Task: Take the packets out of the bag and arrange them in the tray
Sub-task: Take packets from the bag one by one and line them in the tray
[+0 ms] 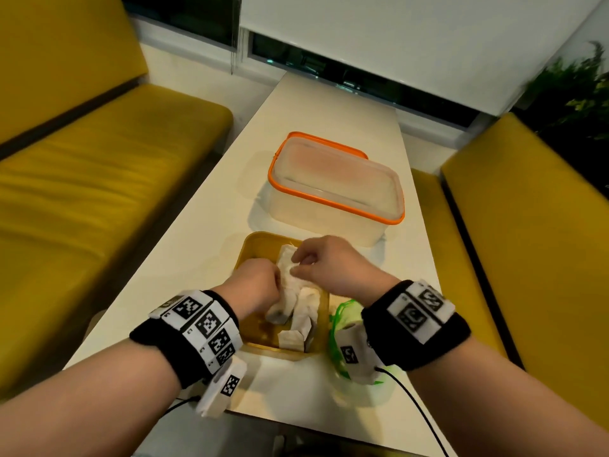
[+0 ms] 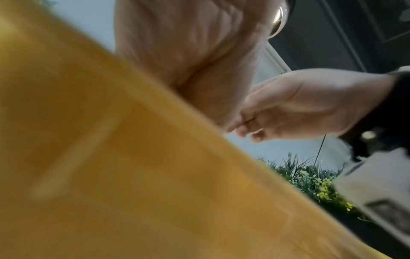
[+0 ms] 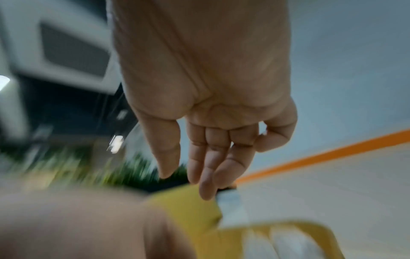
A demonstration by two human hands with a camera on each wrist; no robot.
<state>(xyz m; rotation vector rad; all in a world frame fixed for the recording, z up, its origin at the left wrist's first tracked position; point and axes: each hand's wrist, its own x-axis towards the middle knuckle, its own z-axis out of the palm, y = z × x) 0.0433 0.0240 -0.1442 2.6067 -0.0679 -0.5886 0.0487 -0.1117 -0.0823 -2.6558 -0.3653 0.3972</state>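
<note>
A yellow tray (image 1: 260,247) lies on the table in front of me, with several white packets (image 1: 304,311) along its right side. My left hand (image 1: 263,282) is low in the tray, fingers curled against the topmost packet (image 1: 286,258). My right hand (image 1: 301,262) reaches over from the right, and its fingertips touch that same packet. In the right wrist view the right hand (image 3: 188,180) has nearly straight fingers with the thumb a little apart. The bag (image 1: 339,319), clear with green trim, lies right of the tray under my right wrist. In the left wrist view the tray (image 2: 111,157) wall hides my left fingers.
A clear box with an orange rim (image 1: 336,189) stands just beyond the tray. The white table (image 1: 197,245) is narrow, with yellow benches (image 1: 99,179) along both sides. A plant (image 1: 576,90) is at the far right. Cables run from both wristbands.
</note>
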